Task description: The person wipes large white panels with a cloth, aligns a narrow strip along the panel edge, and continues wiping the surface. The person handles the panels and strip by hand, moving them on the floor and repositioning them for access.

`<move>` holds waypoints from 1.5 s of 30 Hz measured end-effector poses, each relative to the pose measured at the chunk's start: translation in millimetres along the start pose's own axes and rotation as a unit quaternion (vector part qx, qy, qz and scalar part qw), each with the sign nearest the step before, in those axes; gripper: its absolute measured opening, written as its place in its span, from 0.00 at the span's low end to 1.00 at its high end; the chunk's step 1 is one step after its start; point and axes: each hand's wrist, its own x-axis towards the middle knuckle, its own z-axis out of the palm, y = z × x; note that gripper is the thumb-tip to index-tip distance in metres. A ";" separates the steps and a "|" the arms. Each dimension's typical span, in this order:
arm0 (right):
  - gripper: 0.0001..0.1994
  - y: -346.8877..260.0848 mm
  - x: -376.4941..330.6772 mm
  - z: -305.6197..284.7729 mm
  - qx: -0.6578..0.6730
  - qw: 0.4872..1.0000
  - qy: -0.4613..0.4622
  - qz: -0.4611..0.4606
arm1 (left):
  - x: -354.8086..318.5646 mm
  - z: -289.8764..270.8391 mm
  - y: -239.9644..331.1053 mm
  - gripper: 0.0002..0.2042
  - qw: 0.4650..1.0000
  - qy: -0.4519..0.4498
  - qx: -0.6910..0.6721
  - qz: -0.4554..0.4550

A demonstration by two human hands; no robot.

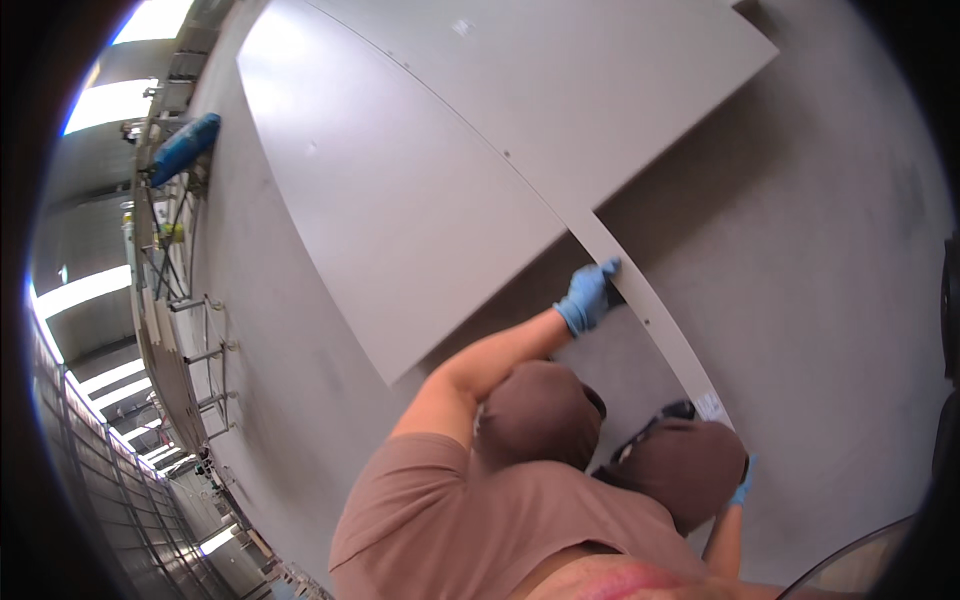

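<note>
A long, narrow grey strip [655, 322] runs from the gap between two large grey panels toward my right knee. It has a small dark hole and a pale label at its near end. My left hand [587, 296], in a blue glove, is closed at the strip's left edge, with fingertips on its upper face. My right hand [743, 482], also gloved in blue, is beside my right knee near the strip's end. The knee covers most of it, so its fingers are hidden. The left panel [400, 200] and right panel [600, 90] lie flat side by side.
Grey floor [820, 270] surrounds the panels, which cast shadows on it. My bent knees [540, 415] are close to the strip. Along the far left stand metal racks [205, 355] and a blue rolled or wrapped bundle [185, 148].
</note>
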 end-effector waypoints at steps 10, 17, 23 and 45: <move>0.32 -35.0 -76.0 138.5 -0.128 0.982 -0.107 0.084 | -36.4 12.2 41.4 0.42 0.997 0.049 0.055 -0.019; 0.27 -63.2 -89.3 218.4 -0.199 0.964 -0.141 0.102 | -55.7 -15.2 45.4 0.40 0.993 0.030 0.112 -0.014; 0.24 -65.9 -66.2 304.2 -0.310 0.922 -0.201 0.119 | -64.1 -19.1 58.5 0.31 0.989 0.039 0.131 0.062; 0.23 -18.1 -47.1 584.8 -0.311 0.909 -0.276 -0.027 | -73.2 -52.3 72.8 0.27 0.992 0.011 0.006 0.127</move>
